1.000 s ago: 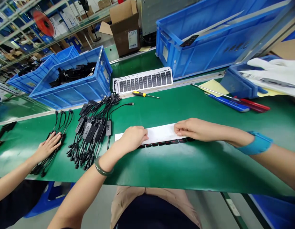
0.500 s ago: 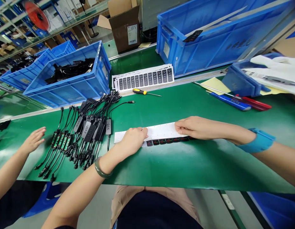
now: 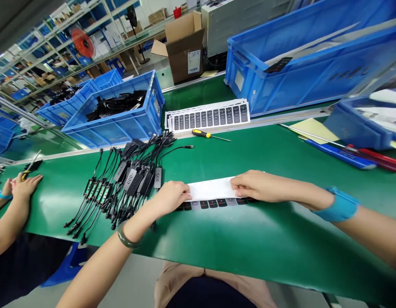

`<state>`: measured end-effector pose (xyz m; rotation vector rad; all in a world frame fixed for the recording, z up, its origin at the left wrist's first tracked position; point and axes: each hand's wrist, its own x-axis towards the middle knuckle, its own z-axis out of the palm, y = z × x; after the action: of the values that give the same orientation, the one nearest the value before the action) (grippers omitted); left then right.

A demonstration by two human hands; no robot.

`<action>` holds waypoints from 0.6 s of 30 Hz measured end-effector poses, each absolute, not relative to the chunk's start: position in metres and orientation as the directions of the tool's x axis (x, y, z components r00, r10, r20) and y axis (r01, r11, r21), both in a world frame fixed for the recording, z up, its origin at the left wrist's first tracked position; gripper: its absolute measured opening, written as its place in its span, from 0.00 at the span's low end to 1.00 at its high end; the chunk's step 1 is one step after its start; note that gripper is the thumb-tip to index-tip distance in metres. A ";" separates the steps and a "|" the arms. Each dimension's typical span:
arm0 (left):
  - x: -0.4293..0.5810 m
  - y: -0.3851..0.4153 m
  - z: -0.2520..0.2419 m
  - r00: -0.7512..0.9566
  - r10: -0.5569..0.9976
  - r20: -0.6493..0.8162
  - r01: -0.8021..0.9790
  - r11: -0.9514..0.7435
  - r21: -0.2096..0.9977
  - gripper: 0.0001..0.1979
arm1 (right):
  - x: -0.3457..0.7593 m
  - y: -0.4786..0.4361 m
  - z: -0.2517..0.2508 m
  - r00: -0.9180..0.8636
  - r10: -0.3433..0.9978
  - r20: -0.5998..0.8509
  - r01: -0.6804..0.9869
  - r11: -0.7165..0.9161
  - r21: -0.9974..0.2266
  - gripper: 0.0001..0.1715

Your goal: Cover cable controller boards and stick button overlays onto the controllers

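1. Left hand [image 3: 172, 197] lies flat, fingers together, pressing the left end of the white label strip [image 3: 214, 189];
2. right hand [image 3: 264, 186] lies flat on its right end;
3. the strip sits on the green bench mat [image 3: 249, 239], dark labels [image 3: 214, 204] along its near edge; even pressure from both hands keeps it straight.

A factory assembly line, green workbench [image 3: 268, 239], blue plastic crates [image 3: 310, 68], stocked warehouse shelving [image 3: 53, 51]

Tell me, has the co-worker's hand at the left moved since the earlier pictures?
Yes. The co-worker's hand has moved left, judged against the blue crate behind it.
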<state>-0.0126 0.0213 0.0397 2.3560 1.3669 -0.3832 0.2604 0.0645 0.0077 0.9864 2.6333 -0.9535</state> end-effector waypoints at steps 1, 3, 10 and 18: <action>-0.014 0.019 0.037 0.456 0.790 -0.409 0.889 -0.419 0.183 0.09 | 0.260 0.066 0.008 -0.766 0.520 -0.379 0.642 0.577 -0.505 0.16; -0.017 0.018 0.033 0.421 0.817 -0.395 0.907 -0.376 0.189 0.09 | 0.258 0.069 0.008 -0.760 0.509 -0.404 0.649 0.585 -0.486 0.16; -0.041 0.019 0.041 0.427 0.804 -0.415 0.897 -0.319 0.304 0.03 | 0.255 0.073 0.007 -0.744 0.501 -0.442 0.667 0.587 -0.459 0.15; -0.039 0.007 0.040 0.360 0.840 -0.406 0.929 -0.285 0.235 0.06 | 0.233 0.065 0.020 -0.814 0.470 -0.342 0.581 0.632 -0.513 0.08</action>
<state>-0.0392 0.0066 0.0403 2.1995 1.5395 -0.2815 0.2332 0.0652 0.0197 0.8701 2.6767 -0.9343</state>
